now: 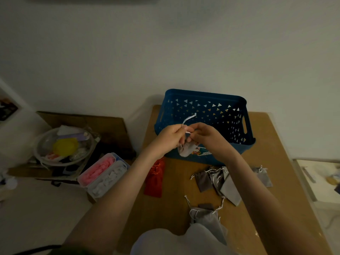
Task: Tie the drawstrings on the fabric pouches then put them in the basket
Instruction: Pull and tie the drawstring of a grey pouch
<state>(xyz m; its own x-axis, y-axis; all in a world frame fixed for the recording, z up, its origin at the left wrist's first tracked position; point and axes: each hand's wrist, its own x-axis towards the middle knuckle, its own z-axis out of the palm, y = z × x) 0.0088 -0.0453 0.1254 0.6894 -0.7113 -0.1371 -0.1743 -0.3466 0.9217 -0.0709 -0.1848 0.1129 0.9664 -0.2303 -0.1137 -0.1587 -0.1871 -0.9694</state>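
A small white pouch (186,150) hangs in the air in front of the blue perforated basket (206,105), just below my two hands. My left hand (170,138) pinches its pale drawstring (188,118), one end of which sticks up above the fingers. My right hand (204,135) pinches the string close beside the left. On the wooden table (173,199) lie a red pouch (155,178), several grey pouches (217,181) with white strings, another grey pouch (262,175) to the right and one (207,218) near the front edge.
To the left of the table stand a clear box (103,173) with pink and white items and a glass bowl (64,146) with a yellow object, on a cardboard sheet. A white wall rises behind the basket. Pale fabric (176,242) shows at the bottom edge.
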